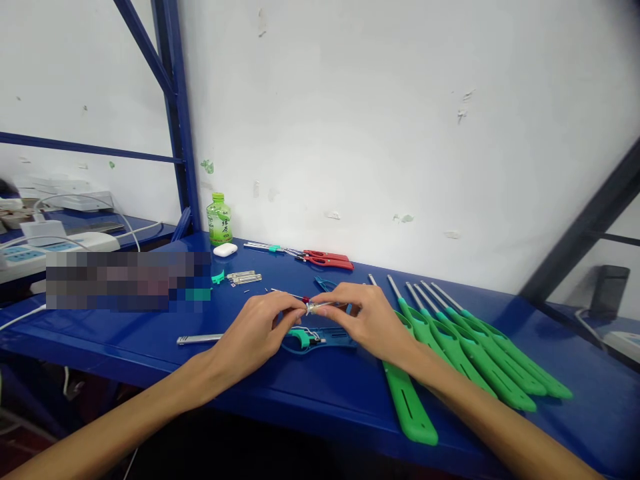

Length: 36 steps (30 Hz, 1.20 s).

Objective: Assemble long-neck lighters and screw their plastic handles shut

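Observation:
My left hand (260,323) and my right hand (367,317) meet over the middle of the blue table, fingers pinched around a small clear part (311,309). Its far end runs into my right fingers and is partly hidden. Just below them lies an opened blue lighter half (337,338) with a teal trigger (301,337) and thin wires, its metal tube (200,339) stretching left beneath my left hand. Behind my hands are another blue shell piece (325,285) and a red-handled screwdriver (305,299), partly covered.
Several green long lighters (463,347) fan out at the right. Red lighters (327,259) lie by the wall. A green bottle (219,220), a white case (225,250) and clear fuel tanks (244,277) stand or lie at the back left, near a blurred patch.

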Motion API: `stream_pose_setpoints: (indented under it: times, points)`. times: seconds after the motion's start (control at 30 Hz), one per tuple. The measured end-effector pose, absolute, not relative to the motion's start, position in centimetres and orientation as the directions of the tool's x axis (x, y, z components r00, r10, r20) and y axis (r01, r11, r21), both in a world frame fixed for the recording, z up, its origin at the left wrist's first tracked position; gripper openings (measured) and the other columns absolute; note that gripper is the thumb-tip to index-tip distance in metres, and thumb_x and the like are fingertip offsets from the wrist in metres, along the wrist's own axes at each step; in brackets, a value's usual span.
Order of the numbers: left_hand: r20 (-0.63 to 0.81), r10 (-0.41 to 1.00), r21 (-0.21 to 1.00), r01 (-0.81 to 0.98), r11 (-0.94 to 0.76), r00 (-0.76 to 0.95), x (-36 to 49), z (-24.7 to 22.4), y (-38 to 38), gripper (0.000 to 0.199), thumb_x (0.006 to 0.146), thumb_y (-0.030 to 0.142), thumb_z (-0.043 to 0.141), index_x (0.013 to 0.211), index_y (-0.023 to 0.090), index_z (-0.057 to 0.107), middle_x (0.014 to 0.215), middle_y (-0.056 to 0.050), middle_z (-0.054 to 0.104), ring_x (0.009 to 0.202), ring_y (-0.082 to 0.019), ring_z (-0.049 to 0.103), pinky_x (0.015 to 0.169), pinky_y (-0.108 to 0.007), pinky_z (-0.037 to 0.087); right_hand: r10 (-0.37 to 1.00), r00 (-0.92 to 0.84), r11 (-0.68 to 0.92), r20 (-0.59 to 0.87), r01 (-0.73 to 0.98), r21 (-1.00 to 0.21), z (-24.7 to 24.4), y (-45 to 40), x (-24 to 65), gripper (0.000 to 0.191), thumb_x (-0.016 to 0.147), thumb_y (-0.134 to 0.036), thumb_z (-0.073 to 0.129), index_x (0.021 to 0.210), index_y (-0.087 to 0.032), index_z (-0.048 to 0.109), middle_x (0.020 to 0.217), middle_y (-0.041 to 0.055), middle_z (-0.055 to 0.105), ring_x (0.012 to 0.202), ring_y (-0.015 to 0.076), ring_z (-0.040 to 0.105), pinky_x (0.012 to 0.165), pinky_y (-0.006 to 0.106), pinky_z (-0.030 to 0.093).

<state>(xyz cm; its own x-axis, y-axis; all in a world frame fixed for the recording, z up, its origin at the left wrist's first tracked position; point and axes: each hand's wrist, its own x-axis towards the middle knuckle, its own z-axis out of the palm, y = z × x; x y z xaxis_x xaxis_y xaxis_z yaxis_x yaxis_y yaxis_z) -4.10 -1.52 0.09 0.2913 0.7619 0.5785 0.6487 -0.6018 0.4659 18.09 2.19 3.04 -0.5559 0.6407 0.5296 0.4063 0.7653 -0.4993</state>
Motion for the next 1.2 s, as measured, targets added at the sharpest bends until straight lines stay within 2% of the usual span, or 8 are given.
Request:
stream_pose_setpoints:
  times: [0.1, 0.27, 0.47, 0.93, 1.2]
  points:
    - [0.58, 0.764, 0.473, 0.647, -0.599, 0.284, -4.12, 0.02, -1.57, 0.021, 0.101, 0.025, 0.056, 0.099, 0.023, 0.077, 0.091, -0.001, 0.079, 0.08, -0.018, 0.069, 0.073, -0.028, 0.05, 0.635, -0.556, 0.771, 0.537, 0.411, -0.486, 3.21, 2.17, 18.18, 0.016, 0.097, -0.035, 0.072, 0.105, -0.028, 0.084, 0.084, 0.001, 0.077, 0.07, 0.0154, 0.064, 0.062, 0.029, 0.046]
    - [0.595, 0.776, 0.495, 0.664, -0.56, 0.211, -4.2, -0.13, -1.65, 0.017, 0.101, 0.031, 0.062, 0.106, 0.026, 0.078, 0.089, 0.0, 0.078, 0.08, -0.018, 0.067, 0.072, -0.029, 0.049, 0.648, -0.531, 0.762, 0.546, 0.455, -0.462, 3.8, 1.94, 18.28, 0.016, 0.099, -0.033, 0.069, 0.103, -0.028, 0.083, 0.093, 0.0012, 0.081, 0.075, 0.0163, 0.068, 0.064, 0.03, 0.047]
    - [0.622, 0.76, 0.493, 0.66, -0.567, 0.188, -4.16, -0.08, -1.85, 0.016, 0.1, 0.029, 0.063, 0.101, 0.025, 0.078, 0.09, 0.0, 0.078, 0.078, -0.018, 0.065, 0.071, -0.029, 0.05, 0.649, -0.541, 0.76, 0.535, 0.441, -0.477, 3.97, 1.91, 18.35, 0.015, 0.097, -0.034, 0.072, 0.104, -0.028, 0.084, 0.085, 0.0012, 0.078, 0.073, 0.0161, 0.067, 0.063, 0.029, 0.046]
    - [0.639, 0.736, 0.466, 0.649, -0.602, 0.223, -4.12, -0.18, -1.98, 0.015, 0.099, 0.024, 0.062, 0.097, 0.023, 0.077, 0.087, 0.0, 0.076, 0.073, -0.016, 0.063, 0.068, -0.028, 0.049, 0.641, -0.557, 0.764, 0.528, 0.398, -0.508, 3.62, 2.11, 18.42, 0.016, 0.096, -0.035, 0.073, 0.105, -0.03, 0.084, 0.088, 0.0017, 0.079, 0.075, 0.0164, 0.068, 0.063, 0.029, 0.048]
    - [0.646, 0.727, 0.456, 0.647, -0.611, 0.232, -4.05, -0.14, -1.93, 0.015, 0.099, 0.023, 0.061, 0.095, 0.023, 0.076, 0.085, 0.0, 0.075, 0.073, -0.016, 0.063, 0.067, -0.027, 0.048, 0.629, -0.565, 0.772, 0.534, 0.373, -0.515, 3.34, 2.17, 18.42, 0.015, 0.096, -0.033, 0.073, 0.106, -0.028, 0.084, 0.081, 0.0012, 0.076, 0.068, 0.0152, 0.065, 0.062, 0.029, 0.047]
